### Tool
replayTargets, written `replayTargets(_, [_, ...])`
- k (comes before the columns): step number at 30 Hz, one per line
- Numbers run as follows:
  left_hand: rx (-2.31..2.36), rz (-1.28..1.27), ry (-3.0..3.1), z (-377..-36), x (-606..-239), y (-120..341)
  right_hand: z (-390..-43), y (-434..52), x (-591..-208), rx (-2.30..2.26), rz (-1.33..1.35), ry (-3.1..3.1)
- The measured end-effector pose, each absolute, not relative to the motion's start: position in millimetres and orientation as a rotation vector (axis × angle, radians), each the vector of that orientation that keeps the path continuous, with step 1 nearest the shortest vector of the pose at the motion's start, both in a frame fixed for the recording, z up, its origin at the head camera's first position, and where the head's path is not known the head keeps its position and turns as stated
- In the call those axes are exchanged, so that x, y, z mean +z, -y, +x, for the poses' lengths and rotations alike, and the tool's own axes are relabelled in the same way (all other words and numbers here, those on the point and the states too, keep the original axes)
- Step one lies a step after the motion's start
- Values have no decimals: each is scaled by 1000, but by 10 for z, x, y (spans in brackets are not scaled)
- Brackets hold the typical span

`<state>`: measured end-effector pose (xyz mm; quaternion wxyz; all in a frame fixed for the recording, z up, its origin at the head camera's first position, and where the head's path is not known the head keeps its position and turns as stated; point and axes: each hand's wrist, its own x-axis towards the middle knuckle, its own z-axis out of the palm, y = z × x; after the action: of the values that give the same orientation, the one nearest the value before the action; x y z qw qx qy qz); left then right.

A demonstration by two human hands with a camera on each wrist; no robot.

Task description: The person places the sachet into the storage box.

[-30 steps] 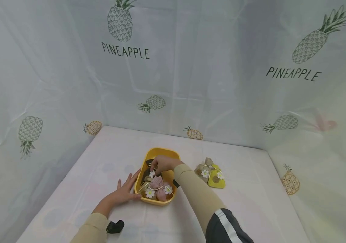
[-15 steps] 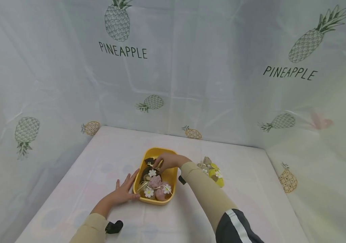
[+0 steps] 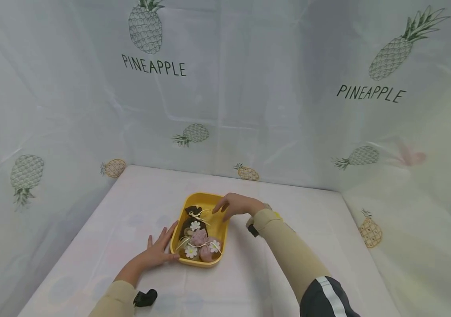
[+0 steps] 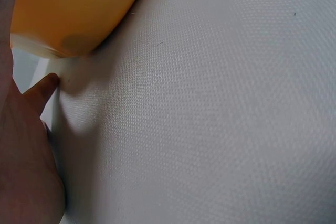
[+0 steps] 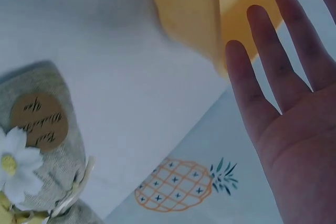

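A yellow plastic basket (image 3: 218, 229) stands on the table, holding several small drawstring pouches. The dark brown pouch (image 3: 188, 222) lies at its upper left, a pink pouch (image 3: 205, 253) and a tan one (image 3: 183, 244) nearer the front; white daisies decorate them. My left hand (image 3: 152, 254) rests with spread fingers against the basket's left side. Over the right rim hovers my right hand (image 3: 242, 204), its fingers loosely extended and holding nothing. In the right wrist view, that palm (image 5: 299, 129) overlaps the basket's edge.
A grey linen pouch (image 5: 44, 93) with a round label and daisy lies right of the basket; in the head view the right forearm mostly hides it and a yellow piece (image 3: 277, 215). Pineapple-printed curtains (image 3: 257, 110) enclose the table's back and sides.
My right hand has let go of the dark brown pouch in the basket and moved right, to above the rim. The left hand stays against the basket. The head view has shifted slightly.
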<state>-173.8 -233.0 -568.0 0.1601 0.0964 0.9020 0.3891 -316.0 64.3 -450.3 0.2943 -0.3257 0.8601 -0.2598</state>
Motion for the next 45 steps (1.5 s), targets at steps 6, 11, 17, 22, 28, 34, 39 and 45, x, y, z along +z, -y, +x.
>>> replayTargets(6, [1108, 267, -2580, -1734, -5671, 2343, -3179, -836, -4469, -723, -872, -2305])
replayTargets(11, [1107, 260, -2577, -1744, -5688, 2346, -3144, -1070, -4452, -752, -766, -2330])
replayTargets(17, [1126, 255, -2581, -1733, -5694, 2355, -3116, -1327, -4473, -736, -671, -2377])
replayTargets(22, [1120, 244, -2583, -1733, -5697, 2363, -3109, -1516, -4514, -725, -652, -2423])
replayTargets(28, [1128, 257, -2582, -1731, -5703, 2379, -3136, -1665, -4603, -656, -657, -2491])
replayTargets(34, [1129, 284, -2591, -1738, -5735, 2391, -3126, -1776, -4650, -602, -671, -2527])
replayTargets(39, [1129, 284, -2589, -1726, -5724, 2370, -3077, -1868, -4734, -658, -571, -2485])
replayTargets(45, [1118, 265, -2580, -1713, -5687, 2329, -3052, -1933, -4787, -701, -574, -2480])
